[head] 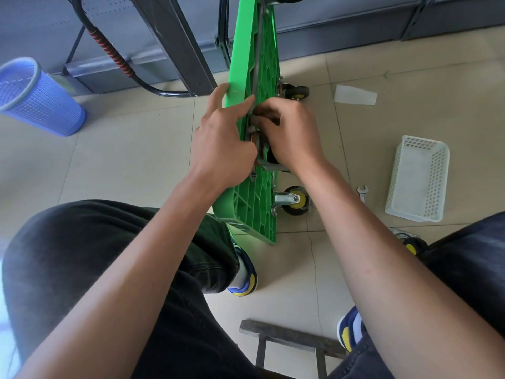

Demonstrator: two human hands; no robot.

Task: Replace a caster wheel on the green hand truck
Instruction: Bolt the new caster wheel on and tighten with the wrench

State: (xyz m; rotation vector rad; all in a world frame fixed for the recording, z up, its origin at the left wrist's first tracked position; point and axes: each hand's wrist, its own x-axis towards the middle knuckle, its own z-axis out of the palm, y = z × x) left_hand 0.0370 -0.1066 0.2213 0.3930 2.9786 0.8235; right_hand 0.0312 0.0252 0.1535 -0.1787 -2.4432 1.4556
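Truck (259,64) is standing on edge on the floor, ribbed underside facing right. Left hand (221,143) is gripping its near-left rim, fingers curled over the edge. Right hand (289,135) is pinching a small fitting at the caster (266,157) plate. Wrench (362,192) and white basket (418,179) are lying to the right.

Green truck (259,69) stands on edge on floor, ribbed underside facing right. Black-yellow casters (295,200) near bottom; another (296,92) farther up.
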